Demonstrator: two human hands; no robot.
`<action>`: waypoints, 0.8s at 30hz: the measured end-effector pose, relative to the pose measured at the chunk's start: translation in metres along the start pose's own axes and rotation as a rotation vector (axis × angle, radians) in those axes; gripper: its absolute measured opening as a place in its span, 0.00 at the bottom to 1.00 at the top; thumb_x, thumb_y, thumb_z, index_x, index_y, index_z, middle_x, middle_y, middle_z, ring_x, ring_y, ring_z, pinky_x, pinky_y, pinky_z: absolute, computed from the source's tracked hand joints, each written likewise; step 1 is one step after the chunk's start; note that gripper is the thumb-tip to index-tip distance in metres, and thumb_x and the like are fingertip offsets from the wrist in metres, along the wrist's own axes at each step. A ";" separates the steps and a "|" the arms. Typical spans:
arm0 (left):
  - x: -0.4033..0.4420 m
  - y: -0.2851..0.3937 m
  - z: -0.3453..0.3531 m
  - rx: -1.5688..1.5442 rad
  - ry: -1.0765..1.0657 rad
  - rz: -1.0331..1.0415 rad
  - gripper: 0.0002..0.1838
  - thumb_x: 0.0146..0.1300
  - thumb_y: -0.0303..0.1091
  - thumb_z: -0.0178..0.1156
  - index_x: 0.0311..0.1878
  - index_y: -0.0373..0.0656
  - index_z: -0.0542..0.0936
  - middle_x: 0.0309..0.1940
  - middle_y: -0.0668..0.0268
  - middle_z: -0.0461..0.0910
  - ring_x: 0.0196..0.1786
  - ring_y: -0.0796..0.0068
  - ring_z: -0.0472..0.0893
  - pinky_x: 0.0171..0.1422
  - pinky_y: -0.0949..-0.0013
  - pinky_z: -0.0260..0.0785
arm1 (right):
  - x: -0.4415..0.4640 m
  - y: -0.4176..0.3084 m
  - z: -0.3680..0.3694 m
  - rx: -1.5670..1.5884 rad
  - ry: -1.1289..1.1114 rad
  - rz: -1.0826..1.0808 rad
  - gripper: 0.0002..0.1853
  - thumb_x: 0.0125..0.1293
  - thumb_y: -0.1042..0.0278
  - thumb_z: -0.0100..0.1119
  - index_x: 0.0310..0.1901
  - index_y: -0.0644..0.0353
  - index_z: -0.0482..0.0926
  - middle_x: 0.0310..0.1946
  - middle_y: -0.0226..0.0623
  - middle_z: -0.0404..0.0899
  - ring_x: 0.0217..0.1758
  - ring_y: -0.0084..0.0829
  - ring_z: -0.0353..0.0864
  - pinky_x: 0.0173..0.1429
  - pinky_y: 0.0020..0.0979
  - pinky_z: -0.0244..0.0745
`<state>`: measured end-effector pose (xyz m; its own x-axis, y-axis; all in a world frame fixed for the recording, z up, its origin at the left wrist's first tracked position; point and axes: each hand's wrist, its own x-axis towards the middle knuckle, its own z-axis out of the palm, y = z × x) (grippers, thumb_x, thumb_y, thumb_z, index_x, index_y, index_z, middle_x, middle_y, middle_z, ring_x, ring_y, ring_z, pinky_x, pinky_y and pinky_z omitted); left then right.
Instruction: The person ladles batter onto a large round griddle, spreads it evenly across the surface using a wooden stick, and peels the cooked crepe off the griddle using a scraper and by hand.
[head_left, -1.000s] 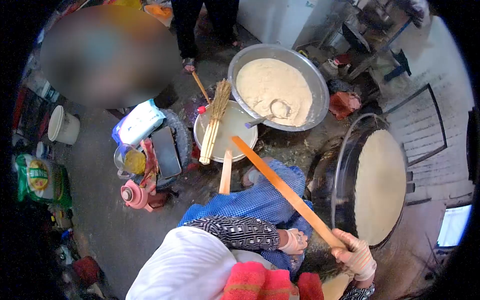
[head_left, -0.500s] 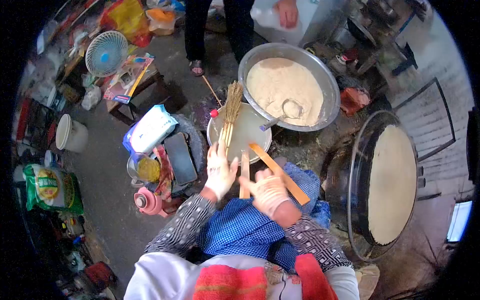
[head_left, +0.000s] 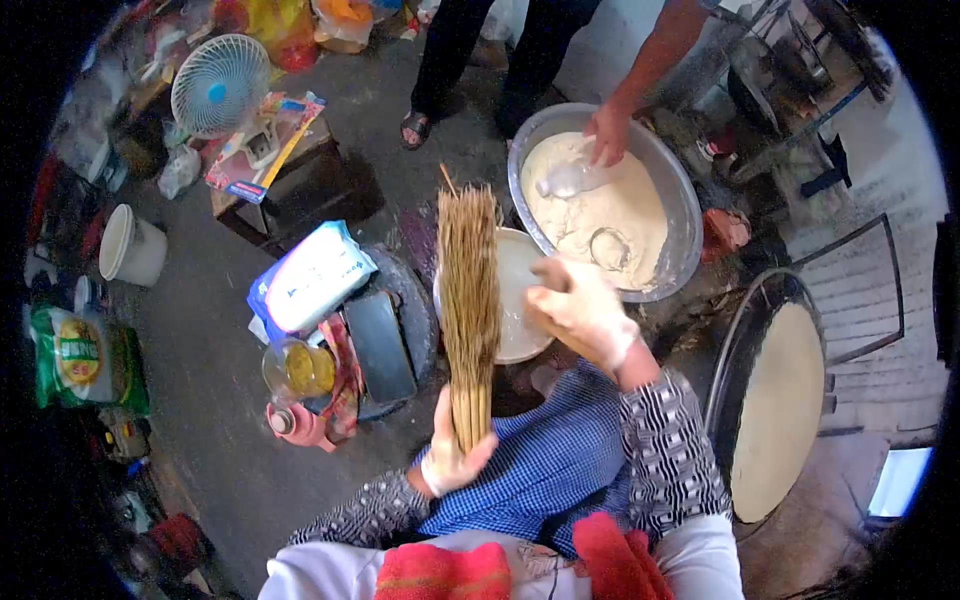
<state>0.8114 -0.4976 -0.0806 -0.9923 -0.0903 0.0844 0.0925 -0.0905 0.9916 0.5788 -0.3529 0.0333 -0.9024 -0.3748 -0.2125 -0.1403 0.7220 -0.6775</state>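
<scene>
A straw whisk brush (head_left: 468,290) stands bristles up in my left hand (head_left: 455,450), which is wrapped round its handle end. My right hand (head_left: 580,305), in a pale glove, is over the right side of the white bucket (head_left: 522,345); its fingers are curled and blurred, and I cannot make out what they hold. Behind it, a large metal basin (head_left: 690,225) holds pale batter (head_left: 640,225) with a ladle sunk in it. Another person's hand (head_left: 608,135) holds a clear container (head_left: 575,180) over the batter.
At right is a round griddle (head_left: 740,370) with a pale sheet (head_left: 780,410) on it. Left of the bucket, a round stand (head_left: 425,315) bears a phone (head_left: 380,345), a wipes pack (head_left: 312,275) and a jug (head_left: 300,370). A fan (head_left: 220,85) stands farther back.
My left hand has taken the brush out of the bucket and raised it. My right hand has moved right, off the wooden sticks. The other person's hand has come down over the basin.
</scene>
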 end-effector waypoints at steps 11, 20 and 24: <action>-0.038 0.010 -0.027 -0.185 0.088 -0.192 0.51 0.62 0.30 0.67 0.76 0.41 0.38 0.55 0.57 0.69 0.44 0.70 0.75 0.48 0.67 0.73 | 0.193 0.011 0.120 -0.088 0.145 0.099 0.37 0.59 0.41 0.62 0.66 0.52 0.69 0.48 0.54 0.82 0.53 0.50 0.82 0.58 0.43 0.75; -0.005 -0.032 -0.009 0.077 0.031 -0.082 0.50 0.60 0.33 0.69 0.76 0.34 0.46 0.64 0.45 0.67 0.61 0.54 0.73 0.65 0.60 0.67 | 0.137 0.034 0.068 -0.330 0.270 0.002 0.18 0.67 0.49 0.50 0.46 0.52 0.82 0.37 0.48 0.81 0.47 0.49 0.79 0.51 0.49 0.74; 0.064 -0.039 0.016 0.569 0.138 0.007 0.48 0.59 0.34 0.68 0.73 0.25 0.49 0.52 0.38 0.69 0.53 0.38 0.73 0.59 0.48 0.67 | 0.005 0.062 0.001 -0.139 0.385 0.026 0.19 0.68 0.51 0.55 0.50 0.55 0.83 0.32 0.43 0.84 0.27 0.45 0.83 0.35 0.41 0.78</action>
<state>0.7434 -0.4836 -0.1118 -0.9685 -0.2208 0.1151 0.0024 0.4539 0.8911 0.5664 -0.3109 -0.0105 -0.9893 -0.1289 0.0689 -0.1451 0.8099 -0.5683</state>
